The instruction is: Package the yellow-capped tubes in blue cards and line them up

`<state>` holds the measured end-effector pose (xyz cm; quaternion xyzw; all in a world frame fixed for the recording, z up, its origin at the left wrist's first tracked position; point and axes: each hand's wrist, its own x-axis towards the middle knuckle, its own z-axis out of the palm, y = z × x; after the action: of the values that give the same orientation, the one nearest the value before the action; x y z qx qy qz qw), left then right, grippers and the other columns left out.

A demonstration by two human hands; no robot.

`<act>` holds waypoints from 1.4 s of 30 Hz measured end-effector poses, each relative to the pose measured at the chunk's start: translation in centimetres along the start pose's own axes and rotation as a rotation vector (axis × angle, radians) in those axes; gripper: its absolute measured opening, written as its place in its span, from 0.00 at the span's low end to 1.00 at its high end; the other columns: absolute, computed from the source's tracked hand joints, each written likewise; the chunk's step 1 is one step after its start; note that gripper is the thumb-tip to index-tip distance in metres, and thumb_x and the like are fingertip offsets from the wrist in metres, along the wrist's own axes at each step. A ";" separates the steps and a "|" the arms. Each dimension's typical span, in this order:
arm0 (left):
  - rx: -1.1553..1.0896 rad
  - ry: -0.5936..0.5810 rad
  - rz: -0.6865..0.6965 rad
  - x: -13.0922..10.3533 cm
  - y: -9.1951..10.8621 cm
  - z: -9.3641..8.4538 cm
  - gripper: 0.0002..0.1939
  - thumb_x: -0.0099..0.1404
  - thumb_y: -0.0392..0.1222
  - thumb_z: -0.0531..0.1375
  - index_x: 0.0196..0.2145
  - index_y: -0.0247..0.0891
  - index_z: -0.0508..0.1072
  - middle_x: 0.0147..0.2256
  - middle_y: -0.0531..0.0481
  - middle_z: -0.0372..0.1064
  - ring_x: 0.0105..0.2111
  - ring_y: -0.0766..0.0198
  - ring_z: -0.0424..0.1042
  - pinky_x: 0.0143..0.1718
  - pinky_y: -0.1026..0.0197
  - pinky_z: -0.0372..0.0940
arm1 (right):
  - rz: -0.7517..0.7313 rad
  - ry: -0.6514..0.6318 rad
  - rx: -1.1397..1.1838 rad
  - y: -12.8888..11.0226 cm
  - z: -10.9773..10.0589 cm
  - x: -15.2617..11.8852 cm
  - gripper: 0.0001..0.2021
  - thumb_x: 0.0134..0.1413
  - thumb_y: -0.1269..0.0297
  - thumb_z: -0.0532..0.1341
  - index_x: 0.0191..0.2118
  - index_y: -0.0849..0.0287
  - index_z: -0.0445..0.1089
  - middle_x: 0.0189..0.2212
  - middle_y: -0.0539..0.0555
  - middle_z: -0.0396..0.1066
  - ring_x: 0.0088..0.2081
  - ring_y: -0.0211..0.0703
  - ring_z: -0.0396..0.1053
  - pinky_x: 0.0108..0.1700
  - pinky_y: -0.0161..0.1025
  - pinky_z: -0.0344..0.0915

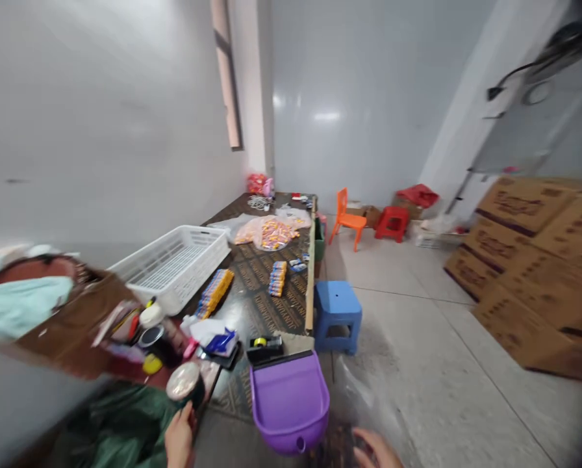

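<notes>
My left hand (180,434) is at the near left, its fingers closed at the base of a dark round container (189,390) with a pale, shiny top. A purple dustpan (290,396) with a black front lip lies at the near end of the dark table (252,260). To the right of the dustpan, my right hand (377,448) reaches in from the bottom edge, partly cut off. Its fingers are apart, with nothing seen in them. Just beyond the dustpan is a black tape dispenser (264,348) with a yellow core.
A white plastic crate (174,263) stands along the wall. Yellow-and-blue bundles (215,292) and a bag of small colourful pieces (274,233) lie on the table. On the floor to the right are a blue stool (338,302), an orange chair (348,220) and stacked cartons (539,260).
</notes>
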<state>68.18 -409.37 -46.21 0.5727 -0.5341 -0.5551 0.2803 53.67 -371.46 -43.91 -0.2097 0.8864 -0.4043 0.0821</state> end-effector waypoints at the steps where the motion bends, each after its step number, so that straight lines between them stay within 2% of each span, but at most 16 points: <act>1: -0.041 -0.062 -0.040 -1.2 0.5 -0.7 0.26 0.48 0.65 0.56 0.15 0.39 0.57 0.14 0.57 0.54 0.17 0.67 0.56 0.20 0.62 0.54 | -0.050 -0.075 0.014 -0.9 0.1 1.4 0.12 0.54 0.57 0.60 0.41 0.56 0.71 0.41 0.56 0.72 0.44 0.48 0.71 0.47 0.47 0.69; 3: -0.038 -0.278 0.008 -3.7 2.2 -1.6 0.25 0.46 0.63 0.56 0.14 0.41 0.53 0.13 0.59 0.50 0.17 0.69 0.51 0.20 0.64 0.49 | -0.171 -0.202 0.041 -4.1 0.0 3.7 0.15 0.52 0.58 0.59 0.46 0.56 0.71 0.49 0.60 0.69 0.52 0.52 0.66 0.55 0.51 0.63; 5: -0.036 -0.353 0.011 -6.3 4.2 -2.1 0.22 0.45 0.59 0.58 0.14 0.40 0.55 0.14 0.58 0.51 0.18 0.69 0.52 0.21 0.64 0.49 | -0.261 -0.255 0.046 -8.7 -0.2 5.4 0.20 0.50 0.58 0.60 0.50 0.57 0.68 0.56 0.61 0.61 0.57 0.54 0.60 0.59 0.53 0.57; 8: -0.032 -0.452 -0.010 -10.2 7.0 -2.0 0.17 0.47 0.53 0.59 0.16 0.38 0.59 0.15 0.58 0.54 0.18 0.70 0.53 0.21 0.65 0.48 | -0.391 -0.346 0.094 -15.1 -0.7 6.6 0.31 0.47 0.59 0.63 0.58 0.53 0.58 0.62 0.59 0.51 0.62 0.53 0.51 0.62 0.54 0.50; 10: -0.029 -0.563 -0.022 -12.8 8.5 -1.6 0.16 0.49 0.51 0.59 0.17 0.38 0.59 0.15 0.58 0.54 0.18 0.71 0.52 0.21 0.65 0.47 | -0.475 -0.391 0.140 -17.8 -1.0 6.6 0.38 0.44 0.59 0.66 0.62 0.52 0.52 0.64 0.58 0.46 0.64 0.52 0.45 0.63 0.54 0.47; 12: -0.018 -0.670 -0.027 -15.1 9.7 -1.1 0.14 0.49 0.49 0.58 0.17 0.38 0.59 0.16 0.58 0.53 0.18 0.71 0.51 0.22 0.65 0.47 | -0.532 -0.426 0.179 -18.9 -1.3 6.2 0.44 0.40 0.60 0.68 0.63 0.51 0.47 0.65 0.58 0.43 0.65 0.52 0.42 0.63 0.54 0.46; 15: 0.031 -0.757 -0.027 -17.8 10.7 -0.4 0.13 0.49 0.47 0.57 0.17 0.38 0.58 0.16 0.59 0.53 0.18 0.71 0.51 0.22 0.65 0.46 | -0.560 -0.449 0.223 -18.7 -2.0 5.4 0.45 0.37 0.66 0.69 0.63 0.50 0.48 0.63 0.58 0.49 0.63 0.52 0.47 0.62 0.53 0.48; 19: 0.095 -0.845 -0.027 -19.6 10.8 0.7 0.12 0.47 0.45 0.56 0.15 0.38 0.57 0.15 0.59 0.52 0.18 0.71 0.51 0.22 0.64 0.46 | -0.540 -0.399 0.236 -17.6 -3.4 4.3 0.38 0.36 0.72 0.66 0.58 0.53 0.57 0.53 0.56 0.63 0.55 0.49 0.61 0.58 0.49 0.56; 23: 0.123 -0.902 -0.046 -20.3 10.6 2.1 0.11 0.46 0.44 0.55 0.14 0.38 0.57 0.14 0.59 0.51 0.17 0.71 0.49 0.22 0.63 0.44 | -0.553 -0.332 0.227 -16.8 -5.4 3.9 0.35 0.33 0.74 0.66 0.53 0.55 0.62 0.48 0.55 0.65 0.51 0.49 0.64 0.55 0.46 0.60; 27: 0.140 -1.042 -0.014 -20.6 11.4 3.4 0.11 0.46 0.42 0.55 0.12 0.39 0.56 0.12 0.59 0.49 0.16 0.71 0.46 0.21 0.62 0.42 | -0.649 -0.383 0.232 -16.3 -8.4 4.3 0.35 0.28 0.74 0.66 0.51 0.56 0.64 0.47 0.56 0.66 0.49 0.50 0.65 0.53 0.44 0.61; 30: 0.201 -1.144 0.037 -21.2 12.7 4.1 0.13 0.47 0.42 0.55 0.11 0.39 0.56 0.11 0.59 0.47 0.16 0.71 0.45 0.22 0.61 0.41 | -0.625 -0.477 0.355 -16.0 -10.5 4.8 0.34 0.29 0.71 0.66 0.51 0.57 0.64 0.47 0.56 0.67 0.49 0.50 0.66 0.53 0.44 0.61; 33: 0.262 -1.201 0.045 -22.4 14.5 4.6 0.13 0.47 0.42 0.55 0.11 0.39 0.56 0.12 0.59 0.47 0.16 0.71 0.45 0.22 0.61 0.40 | -0.446 -0.520 0.675 -15.7 -11.9 4.7 0.37 0.33 0.57 0.68 0.54 0.56 0.60 0.48 0.57 0.69 0.48 0.53 0.68 0.50 0.47 0.64; 35: 0.307 -1.229 0.070 -23.4 16.2 4.6 0.12 0.47 0.42 0.55 0.12 0.39 0.56 0.13 0.58 0.47 0.17 0.71 0.45 0.22 0.61 0.40 | -0.323 -0.428 0.855 -15.5 -12.8 4.0 0.41 0.37 0.43 0.64 0.57 0.54 0.56 0.50 0.59 0.68 0.48 0.56 0.69 0.50 0.50 0.65; 37: 0.361 -1.260 0.129 -24.6 18.3 4.3 0.13 0.47 0.44 0.56 0.13 0.39 0.57 0.14 0.58 0.48 0.18 0.70 0.47 0.22 0.61 0.43 | -0.233 -0.280 0.914 -15.2 -13.9 3.0 0.45 0.42 0.30 0.50 0.61 0.55 0.50 0.53 0.61 0.65 0.49 0.58 0.69 0.51 0.53 0.64; 40: 0.451 -1.265 0.193 -25.7 21.4 2.7 0.12 0.48 0.47 0.58 0.16 0.39 0.62 0.17 0.56 0.52 0.21 0.68 0.52 0.24 0.62 0.48 | -0.138 -0.085 0.929 -13.9 -15.5 1.3 0.48 0.46 0.30 0.29 0.66 0.59 0.35 0.55 0.66 0.63 0.50 0.60 0.68 0.50 0.57 0.64; 42: 0.476 -1.192 0.194 -25.8 22.7 0.8 0.11 0.46 0.49 0.62 0.20 0.39 0.68 0.20 0.55 0.57 0.25 0.64 0.57 0.26 0.62 0.52 | -0.079 0.025 0.988 -12.2 -16.2 0.3 0.44 0.50 0.35 0.27 0.66 0.60 0.29 0.54 0.68 0.64 0.50 0.60 0.68 0.50 0.60 0.64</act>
<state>65.39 -391.52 -16.97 0.1623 -0.7558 -0.6164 -0.1498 52.00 -367.66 -24.08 -0.1743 0.5811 -0.7814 0.1459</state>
